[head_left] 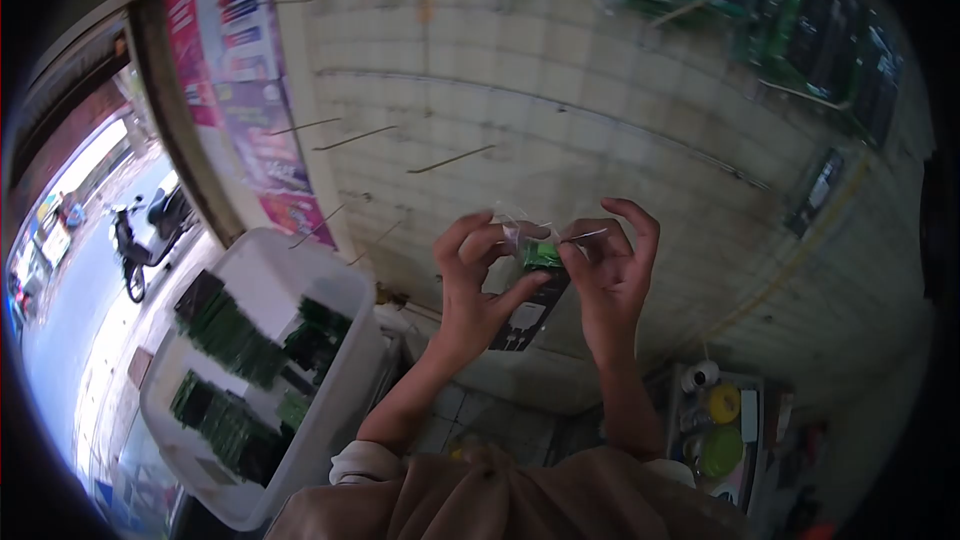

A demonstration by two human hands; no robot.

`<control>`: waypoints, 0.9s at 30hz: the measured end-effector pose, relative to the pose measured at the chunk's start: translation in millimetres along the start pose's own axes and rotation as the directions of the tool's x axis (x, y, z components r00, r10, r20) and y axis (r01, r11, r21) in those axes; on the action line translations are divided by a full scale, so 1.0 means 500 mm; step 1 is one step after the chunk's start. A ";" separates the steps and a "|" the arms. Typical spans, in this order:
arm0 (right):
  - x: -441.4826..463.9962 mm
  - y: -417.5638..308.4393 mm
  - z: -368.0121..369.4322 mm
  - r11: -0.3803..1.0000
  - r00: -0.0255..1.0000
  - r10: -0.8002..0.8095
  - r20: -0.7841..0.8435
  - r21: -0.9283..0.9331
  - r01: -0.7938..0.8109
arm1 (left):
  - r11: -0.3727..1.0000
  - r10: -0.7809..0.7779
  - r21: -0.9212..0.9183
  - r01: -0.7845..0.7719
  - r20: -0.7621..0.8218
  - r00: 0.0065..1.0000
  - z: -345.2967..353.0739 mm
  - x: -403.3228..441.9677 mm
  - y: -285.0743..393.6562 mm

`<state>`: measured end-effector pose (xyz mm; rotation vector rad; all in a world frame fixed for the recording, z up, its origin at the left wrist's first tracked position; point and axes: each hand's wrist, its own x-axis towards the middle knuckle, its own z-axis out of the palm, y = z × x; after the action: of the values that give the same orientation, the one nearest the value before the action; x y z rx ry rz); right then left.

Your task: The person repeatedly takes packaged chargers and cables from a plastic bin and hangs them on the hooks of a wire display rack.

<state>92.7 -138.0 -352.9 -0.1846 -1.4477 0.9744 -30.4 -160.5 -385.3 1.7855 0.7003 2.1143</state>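
Observation:
A small flat package, dark with a green top and a white picture of a charger-like item, hangs between my two hands in clear plastic wrap. My left hand grips its upper left side, with the thumb across the front. On the other side my right hand pinches the plastic at the top right corner between thumb and index finger; its other fingers are raised. A thin pale strip shows by the right fingertips; I cannot tell whether it is a wall hook or part of the wrap.
Bare metal hooks stick out from the wire grid wall. Packages in plastic hang at upper right. At left, a white plastic tub holds stacks of dark green packages. Jars stand at lower right. A doorway opens onto a street with a motorbike.

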 end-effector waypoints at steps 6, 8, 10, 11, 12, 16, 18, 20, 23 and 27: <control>-0.020 -0.092 -0.167 0.938 0.982 -0.112 -0.153 -0.343 0.054 | 0.999 -0.042 0.036 0.035 0.214 0.976 0.185 0.022 -0.006; -0.026 -0.128 -0.211 0.839 0.974 -0.154 -0.169 -0.543 0.039 | 0.997 -0.060 -0.023 0.070 0.291 0.955 0.233 0.025 -0.017; -0.031 -0.160 -0.248 0.747 0.960 -0.202 -0.195 -0.664 0.022 | 0.992 -0.072 -0.073 0.105 0.364 0.929 0.278 0.034 -0.018; -0.036 -0.175 -0.262 0.656 0.953 -0.227 -0.202 -0.754 -0.004 | 0.994 -0.053 -0.071 0.084 0.355 0.933 0.298 0.038 -0.013; -0.040 -0.189 -0.274 0.643 0.947 -0.238 -0.215 -0.766 -0.012 | 0.996 -0.035 -0.068 0.062 0.343 0.939 0.317 0.041 -0.010; -0.042 -0.229 -0.305 0.410 0.905 -0.350 -0.241 -0.908 -0.083 | 0.988 0.022 -0.148 0.042 0.408 0.913 0.373 0.051 -0.009; -0.044 -0.242 -0.311 0.273 0.870 -0.453 -0.197 -0.959 -0.075 | 0.949 -0.027 -0.273 0.157 0.428 0.904 0.396 0.051 -0.009; -0.038 -0.250 -0.317 0.064 0.829 -0.552 -0.093 -0.996 -0.068 | 0.925 -0.043 -0.315 0.213 0.470 0.882 0.415 0.060 0.001; -0.028 -0.246 -0.336 0.043 0.829 -0.559 -0.023 -0.999 0.002 | 0.900 -0.065 -0.330 0.286 0.547 0.834 0.428 0.073 -0.001; -0.025 -0.237 -0.363 0.261 0.801 -0.575 -0.166 -0.965 -0.012 | 0.977 -0.088 -0.107 0.187 0.593 0.800 0.444 0.088 -0.007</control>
<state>307.0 -140.1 -318.6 -0.9451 -1.2983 -0.4176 177.6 -95.5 -324.7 2.0614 0.4534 1.3493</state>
